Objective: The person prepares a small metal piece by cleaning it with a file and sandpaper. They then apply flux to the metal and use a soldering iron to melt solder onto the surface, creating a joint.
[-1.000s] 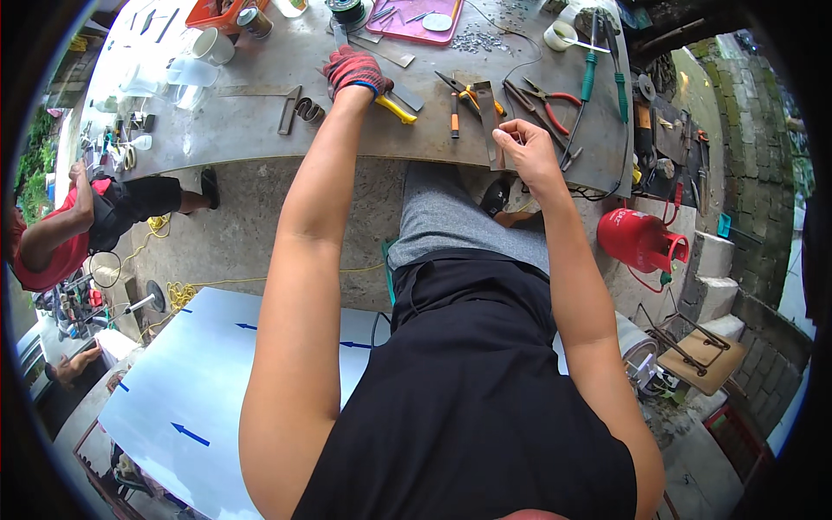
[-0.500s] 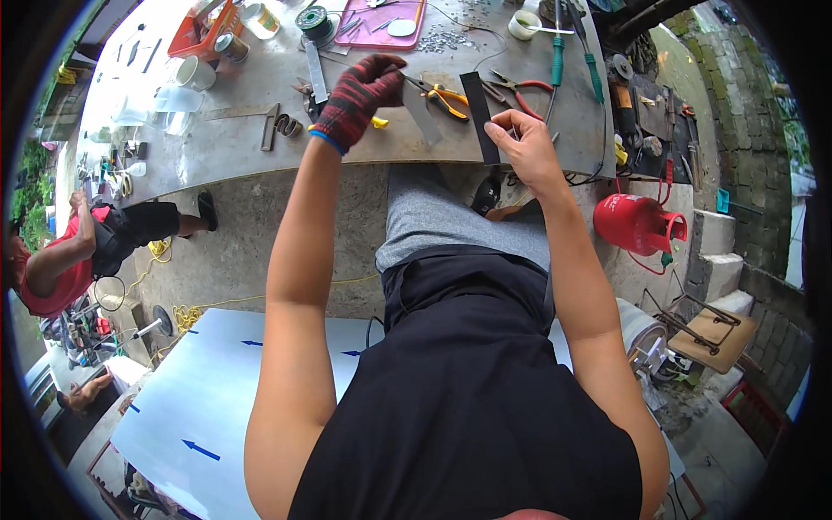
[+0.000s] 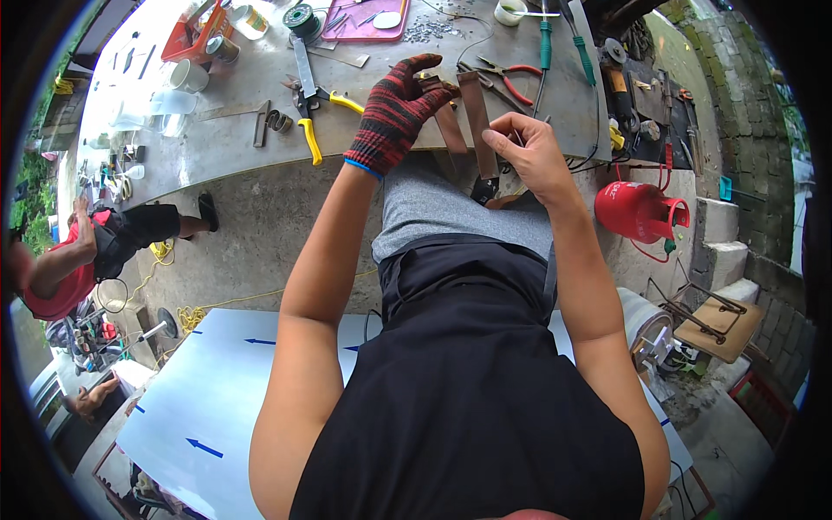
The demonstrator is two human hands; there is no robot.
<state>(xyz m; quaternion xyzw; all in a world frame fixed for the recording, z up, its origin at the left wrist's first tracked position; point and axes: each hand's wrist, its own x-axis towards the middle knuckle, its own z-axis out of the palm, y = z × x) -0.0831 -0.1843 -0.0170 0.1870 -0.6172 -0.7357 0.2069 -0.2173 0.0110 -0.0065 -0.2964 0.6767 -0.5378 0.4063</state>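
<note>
My left hand (image 3: 392,117), in a red-and-black striped glove, pinches a thin flat metal strip (image 3: 452,130) near its upper end; its index finger sticks out above. My bare right hand (image 3: 524,149) grips a second metal strip (image 3: 477,121) along its lower part, thumb on its side. Both strips stand close together over the table's near edge, with a narrow gap between them, and look brownish. Beyond the right hand lie red-handled pliers (image 3: 518,82). Left of the glove rest yellow-handled snips (image 3: 309,134) beside a pale metal strip (image 3: 303,68).
The metal table (image 3: 217,160) bears a pink tray (image 3: 368,30), a wire spool (image 3: 301,19), an orange basket (image 3: 195,39), cups and a square (image 3: 262,124). A soldering iron (image 3: 544,48) lies on the right. A red gas cylinder (image 3: 637,211) stands right; another person (image 3: 69,260) works at left.
My left hand has moved right with its strip, close to the other strip. The snips' yellow handles have come out from behind the glove. The right hand has barely moved; its strip looks browner.
</note>
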